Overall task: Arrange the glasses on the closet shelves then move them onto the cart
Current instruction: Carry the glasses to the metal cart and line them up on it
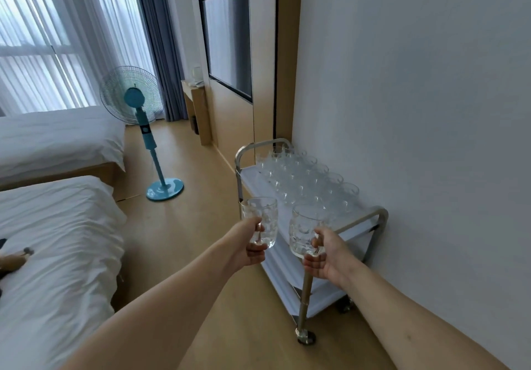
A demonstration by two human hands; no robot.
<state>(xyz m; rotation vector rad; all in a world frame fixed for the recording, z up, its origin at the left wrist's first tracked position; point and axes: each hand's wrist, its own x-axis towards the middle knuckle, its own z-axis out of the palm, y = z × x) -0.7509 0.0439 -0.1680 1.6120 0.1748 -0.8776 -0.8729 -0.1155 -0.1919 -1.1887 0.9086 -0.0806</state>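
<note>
My left hand grips the handle of a clear dimpled glass mug, held upright in the air just left of the cart. My right hand grips the handle of a second clear mug, upright over the cart's near end. The steel cart stands against the white wall, its white top shelf carrying several clear glasses in rows. A strip of the top shelf nearest me is bare.
Two beds with white sheets fill the left side. A teal standing fan stands on the wooden floor beyond. A wall-mounted TV and a wooden desk lie past the cart. The cart has a lower shelf.
</note>
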